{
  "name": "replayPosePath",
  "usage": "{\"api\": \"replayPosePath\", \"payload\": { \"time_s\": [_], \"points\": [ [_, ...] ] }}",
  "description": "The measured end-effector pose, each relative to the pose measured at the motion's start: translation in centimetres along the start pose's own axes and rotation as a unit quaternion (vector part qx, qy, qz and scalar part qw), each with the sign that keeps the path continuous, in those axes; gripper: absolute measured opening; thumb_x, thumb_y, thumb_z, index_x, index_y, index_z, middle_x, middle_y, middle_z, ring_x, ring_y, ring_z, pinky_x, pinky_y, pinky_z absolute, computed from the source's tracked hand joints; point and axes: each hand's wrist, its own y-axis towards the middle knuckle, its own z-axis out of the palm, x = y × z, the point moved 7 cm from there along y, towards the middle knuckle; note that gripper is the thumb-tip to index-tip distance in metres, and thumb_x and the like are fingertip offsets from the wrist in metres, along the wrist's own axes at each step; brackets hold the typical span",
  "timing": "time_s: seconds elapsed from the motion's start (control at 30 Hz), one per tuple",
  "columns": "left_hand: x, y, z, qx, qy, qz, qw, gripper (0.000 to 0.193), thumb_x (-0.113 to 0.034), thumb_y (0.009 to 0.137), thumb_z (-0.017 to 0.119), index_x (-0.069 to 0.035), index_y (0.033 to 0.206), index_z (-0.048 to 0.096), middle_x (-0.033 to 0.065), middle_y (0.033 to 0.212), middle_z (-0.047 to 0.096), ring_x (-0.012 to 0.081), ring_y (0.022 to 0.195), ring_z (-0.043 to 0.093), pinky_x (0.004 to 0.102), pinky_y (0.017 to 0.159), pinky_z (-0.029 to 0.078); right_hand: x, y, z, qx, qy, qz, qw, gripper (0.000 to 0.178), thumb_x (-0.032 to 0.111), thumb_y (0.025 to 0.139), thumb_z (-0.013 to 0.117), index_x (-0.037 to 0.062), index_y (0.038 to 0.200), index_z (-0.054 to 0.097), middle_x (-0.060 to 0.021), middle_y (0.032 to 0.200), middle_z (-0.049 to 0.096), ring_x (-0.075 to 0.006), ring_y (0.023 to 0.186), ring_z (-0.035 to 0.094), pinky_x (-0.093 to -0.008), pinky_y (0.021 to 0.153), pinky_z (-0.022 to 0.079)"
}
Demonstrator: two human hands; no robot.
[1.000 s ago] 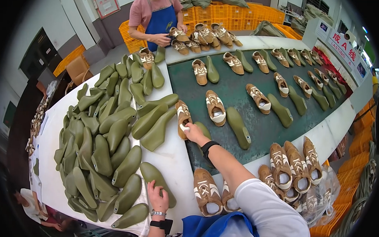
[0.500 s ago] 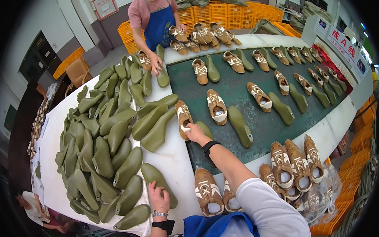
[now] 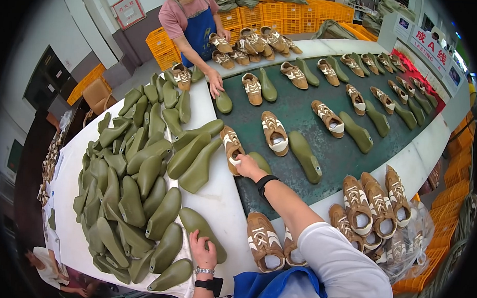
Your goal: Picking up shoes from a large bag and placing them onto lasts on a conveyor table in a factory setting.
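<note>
My right hand (image 3: 248, 167) is closed on the heel of a brown-and-white sneaker (image 3: 230, 143) at the left edge of the green conveyor belt (image 3: 253, 189). Partly behind that hand lies a green shoe last (image 3: 259, 162). Down at the front, my left hand (image 3: 203, 254) has its curled fingers on the edge of another green shoe last (image 3: 201, 224), which lies on the white table (image 3: 221, 203). On the belt, sneakers and lasts stand side by side in rows, among them a sneaker (image 3: 274, 133) and a last (image 3: 305, 157) beyond my right hand.
A large heap of green lasts (image 3: 138, 166) covers the table's left part. Loose sneakers (image 3: 264, 242) stand at the front edge, more (image 3: 362, 206) at right beside a plastic bag (image 3: 417, 234). Across the table, a co-worker's hand (image 3: 215, 84) touches a last (image 3: 223, 103). Orange crates (image 3: 301, 17) line the back.
The co-worker's hand and the last under it have moved right, from the table onto the belt. My hands keep their places on the sneaker and the last; the view has shifted slightly.
</note>
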Motion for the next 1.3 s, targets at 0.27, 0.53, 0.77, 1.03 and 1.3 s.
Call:
{"api": "replayPosePath", "payload": {
  "time_s": [0.27, 0.53, 0.77, 1.03, 1.3],
  "points": [
    [0.0, 0.2, 0.0, -0.008, -0.012, -0.002, 1.000, 0.012, -0.005, 0.071, 0.054, 0.000, 0.082, 0.057, 0.0240, 0.120, 0.047, 0.0434, 0.117, 0.038, 0.0458, 0.099, 0.031, -1.5, 1.2, 0.2, 0.058, 0.138, 0.013, 0.989, 0.031, 0.015, 0.075, 0.056, 0.0079, 0.105, 0.056, -0.0197, 0.112, 0.053, -0.0341, 0.107, 0.050, -0.0376, 0.090, 0.041],
    [0.4, -0.4, 0.1, -0.013, -0.024, 0.004, 1.000, 0.012, -0.005, 0.072, 0.053, 0.000, 0.083, 0.057, 0.0243, 0.120, 0.047, 0.0428, 0.117, 0.037, 0.0458, 0.099, 0.030, 0.4, -1.5, -1.2, -0.016, -0.041, -0.032, 0.998, 0.044, 0.007, 0.078, 0.049, 0.0123, 0.122, 0.047, -0.0195, 0.122, 0.043, -0.0366, 0.107, 0.049, -0.0414, 0.090, 0.042],
    [0.5, -0.5, 0.1, -0.021, -0.022, 0.042, 0.999, 0.011, -0.005, 0.073, 0.053, 0.001, 0.082, 0.056, 0.0250, 0.118, 0.047, 0.0425, 0.114, 0.039, 0.0459, 0.098, 0.031, 2.7, -10.3, -8.0, 0.094, -0.150, -0.164, 0.970, 0.037, 0.015, 0.076, 0.055, 0.0077, 0.112, 0.057, -0.0188, 0.105, 0.058, -0.0338, 0.101, 0.054, -0.0392, 0.088, 0.043],
    [1.0, -0.1, 0.1, -0.024, -0.028, 0.078, 0.996, 0.009, -0.005, 0.074, 0.053, 0.003, 0.078, 0.055, 0.0265, 0.114, 0.047, 0.0416, 0.108, 0.041, 0.0447, 0.096, 0.033, 2.7, -26.2, -17.7, 0.160, -0.177, -0.148, 0.960, 0.036, 0.016, 0.080, 0.054, 0.0064, 0.115, 0.055, -0.0137, 0.101, 0.062, -0.0296, 0.090, 0.059, -0.0369, 0.080, 0.046],
    [1.6, 0.1, -0.3, -0.025, -0.049, 0.084, 0.995, 0.010, -0.004, 0.071, 0.056, 0.002, 0.078, 0.053, 0.0248, 0.115, 0.045, 0.0387, 0.109, 0.042, 0.0426, 0.095, 0.034, -5.9, -47.0, -16.2, 0.123, 0.096, -0.017, 0.988, 0.037, 0.019, 0.084, 0.055, 0.0035, 0.118, 0.051, -0.0042, 0.087, 0.059, -0.0128, 0.082, 0.056, -0.0284, 0.074, 0.045]
  ]
}}
